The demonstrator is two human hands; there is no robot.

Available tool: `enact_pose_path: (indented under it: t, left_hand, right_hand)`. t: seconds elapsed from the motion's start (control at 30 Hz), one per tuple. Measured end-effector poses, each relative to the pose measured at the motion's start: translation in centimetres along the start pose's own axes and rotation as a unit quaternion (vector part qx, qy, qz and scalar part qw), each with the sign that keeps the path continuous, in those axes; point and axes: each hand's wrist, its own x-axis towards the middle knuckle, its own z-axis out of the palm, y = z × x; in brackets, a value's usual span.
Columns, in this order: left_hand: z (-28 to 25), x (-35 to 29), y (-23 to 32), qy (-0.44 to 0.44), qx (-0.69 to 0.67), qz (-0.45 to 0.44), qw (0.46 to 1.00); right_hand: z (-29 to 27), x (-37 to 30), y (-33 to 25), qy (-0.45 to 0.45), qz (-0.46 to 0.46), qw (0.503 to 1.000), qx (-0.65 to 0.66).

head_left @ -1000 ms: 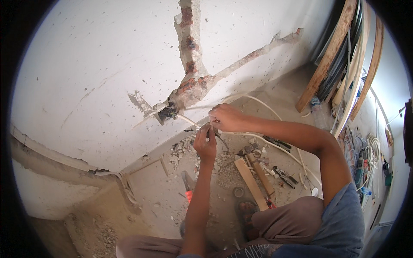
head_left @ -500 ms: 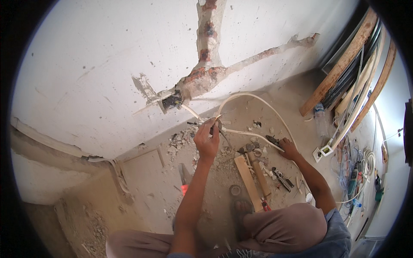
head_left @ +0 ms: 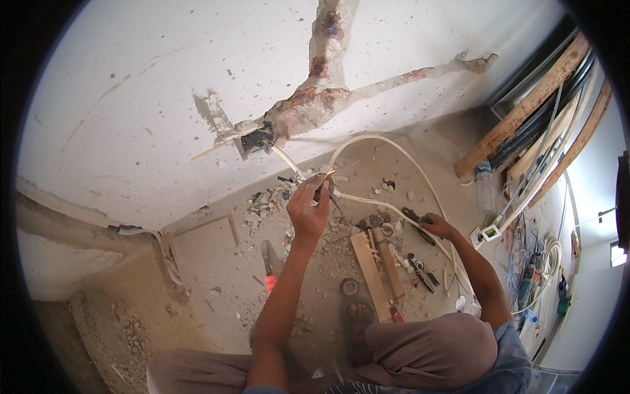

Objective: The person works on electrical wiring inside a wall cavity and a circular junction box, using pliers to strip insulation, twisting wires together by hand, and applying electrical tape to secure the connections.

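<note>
My left hand point(head_left: 308, 209) pinches the stripped end of a white cable point(head_left: 377, 202) between thumb and fingertips, with thin bare wires showing at the tips. The cable bends in a large loop over the floor to the right. Just above that hand, another white cable point(head_left: 286, 159) comes out of a dark wall box point(head_left: 257, 139) set in the chipped wall. Over at the right, my right hand point(head_left: 438, 225) is closed on dark-handled pliers point(head_left: 412, 215), next to the looped cable. Its fingers are partly hidden.
Wire strippers point(head_left: 423, 272), wood strips point(head_left: 371, 276), a tape roll point(head_left: 349, 286) and a red-handled blade tool point(head_left: 268, 266) lie among rubble point(head_left: 266, 210). Timber planks point(head_left: 525, 105), a plastic bottle point(head_left: 485, 187) and an extension socket point(head_left: 491, 232) stand at right.
My right hand, which was reaching down over the pliers, now has them in its grip, and their angle has turned slightly. My left hand still pinches the cable end. The view has shifted a little.
</note>
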Motion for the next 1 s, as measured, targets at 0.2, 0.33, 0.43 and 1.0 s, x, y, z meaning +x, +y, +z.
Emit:
enact_pose_path:
  t: [0.2,0.33,0.43,1.0]
  left_hand:
    - [-0.7,-0.1,0.4,0.022,-0.018,-0.003,1.000]
    - [-0.7,0.2,1.2,0.023,-0.028,-0.024,0.999]
    - [-0.4,0.2,1.2,0.024,-0.019,-0.022,0.999]
    - [0.2,-0.1,1.3,0.039,-0.052,-0.148,0.987]
  right_hand:
    - [-2.0,-0.4,-4.7,0.271,0.049,0.951,0.143]
    - [-5.3,-3.0,-7.4,0.384,-0.026,0.870,0.307]
    - [-7.5,-5.8,-13.0,0.397,0.025,0.845,0.358]
    - [-10.0,-9.9,-29.6,-0.062,-0.122,0.799,0.585]
